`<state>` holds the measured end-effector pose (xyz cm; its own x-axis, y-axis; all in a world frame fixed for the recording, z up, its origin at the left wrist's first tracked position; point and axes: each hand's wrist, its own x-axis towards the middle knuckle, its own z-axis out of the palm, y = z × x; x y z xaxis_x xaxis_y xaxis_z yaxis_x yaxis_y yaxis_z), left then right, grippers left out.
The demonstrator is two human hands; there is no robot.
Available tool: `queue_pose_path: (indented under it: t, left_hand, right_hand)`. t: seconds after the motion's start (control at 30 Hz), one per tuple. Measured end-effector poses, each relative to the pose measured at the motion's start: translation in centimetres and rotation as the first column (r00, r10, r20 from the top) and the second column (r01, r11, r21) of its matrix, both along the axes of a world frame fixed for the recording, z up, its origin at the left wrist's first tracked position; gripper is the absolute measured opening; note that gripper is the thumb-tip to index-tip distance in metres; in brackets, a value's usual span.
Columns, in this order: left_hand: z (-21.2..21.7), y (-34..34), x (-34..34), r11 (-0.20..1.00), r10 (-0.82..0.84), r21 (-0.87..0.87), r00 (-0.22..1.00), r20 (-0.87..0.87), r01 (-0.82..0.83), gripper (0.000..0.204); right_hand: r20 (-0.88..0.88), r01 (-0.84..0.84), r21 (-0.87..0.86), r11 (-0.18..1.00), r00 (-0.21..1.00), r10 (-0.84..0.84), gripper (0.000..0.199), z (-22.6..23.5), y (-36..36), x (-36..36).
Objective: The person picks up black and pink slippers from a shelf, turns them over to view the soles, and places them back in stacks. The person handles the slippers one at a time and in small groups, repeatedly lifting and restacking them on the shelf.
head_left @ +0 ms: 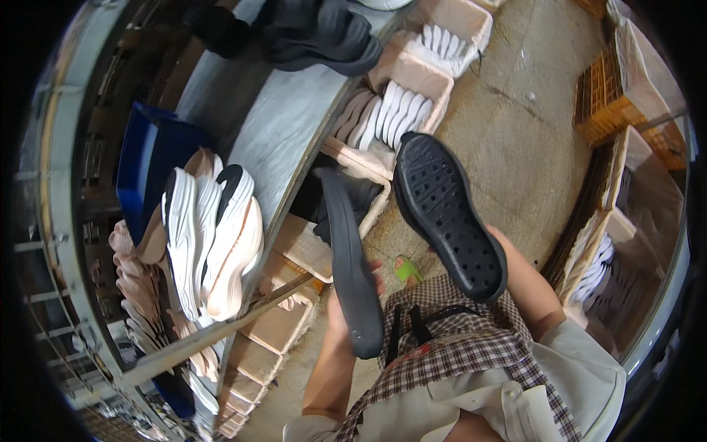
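Observation:
A black shoe sole [346, 258], turned edge-on, is held upright by my left hand [337, 313], whose fingers wrap round behind its lower half. My right hand [501, 241] grips a second black shoe sole [449, 214], its face with rows of small holes toward me. Much of the right hand is hidden behind that sole. The two soles are apart, side by side in front of my checked apron [442, 368]. Beyond the left sole, a lined bin [379, 199] holds dark pieces.
White and beige soles [213, 243] are stacked at the left, beside a blue tray [140, 162]. Black soles [317, 37] lie on the metal shelf [276, 118]. More lined bins [434, 70] hold pale soles. Orange crates [600, 88] and bins [618, 243] line the right side.

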<state>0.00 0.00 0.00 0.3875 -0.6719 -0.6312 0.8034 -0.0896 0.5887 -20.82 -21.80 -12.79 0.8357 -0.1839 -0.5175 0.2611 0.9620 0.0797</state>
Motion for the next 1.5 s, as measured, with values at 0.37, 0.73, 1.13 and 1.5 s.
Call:
queue_pose_path:
  t: [0.37, 0.73, 1.13, 1.5]
  left_hand:
    - [-23.9, 3.0, 21.5, 0.791, -0.588, 0.612, 0.263, 0.765, -0.012, 0.053]
    - [-50.2, -0.8, 32.0, 0.294, -0.896, 0.950, -0.378, 0.235, -0.107, 0.069]
    - [-42.3, -5.2, 24.9, 0.650, -0.750, 0.753, -0.245, 0.615, -0.099, 0.085]
    - [-14.0, -12.8, -0.1, 0.963, -0.266, 0.025, 0.962, -0.061, 0.268, 0.071]
  right_hand:
    - [-0.314, -0.002, 0.096, 0.995, 0.949, 0.032, 0.079, -12.2, 0.5, -5.5]
    - [-0.539, 0.004, 0.374, 0.927, 0.815, 0.214, 0.085, -26.2, 7.7, -8.0]
    - [-0.288, -0.001, 0.546, 0.838, 0.939, 0.188, 0.091, -26.5, 5.4, -5.0]
    - [-0.025, -0.185, -0.573, 0.799, 0.978, 0.209, 0.100, -3.6, -1.9, 3.5]
